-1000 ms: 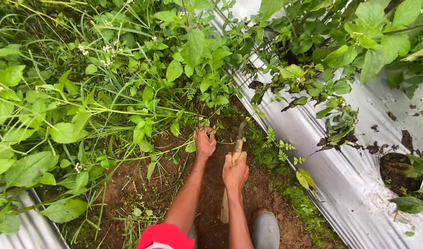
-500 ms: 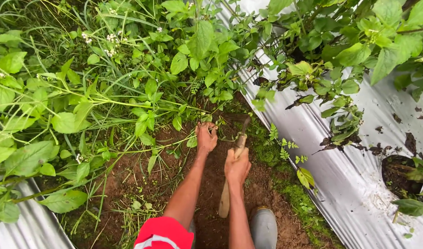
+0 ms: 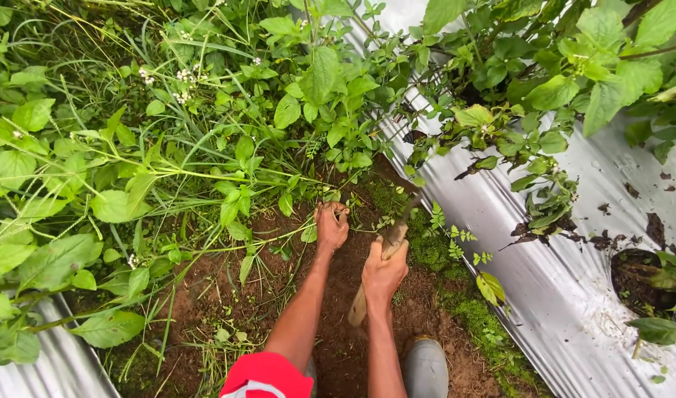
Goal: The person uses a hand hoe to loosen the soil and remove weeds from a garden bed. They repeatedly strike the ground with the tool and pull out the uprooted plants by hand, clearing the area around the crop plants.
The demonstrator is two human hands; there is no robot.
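Left hand [image 3: 331, 225] lower, among weeds [image 3: 294, 184].

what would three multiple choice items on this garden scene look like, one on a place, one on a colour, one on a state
1. Where does the silver plastic sheet lie?
A. to the right of the bare soil
B. across both forearms
C. rolled up in the left hand

2. What colour is the boot?
A. yellow
B. grey
C. white

3. What is the right hand doing?
A. resting open on the soil
B. gripping a wooden tool handle
C. holding a flower pot

Answers:
1 A, it runs along the soil strip's right edge.
2 B, its toe shows grey.
3 B, the fingers wrap round the handle, while the left hand grasps weed stems.
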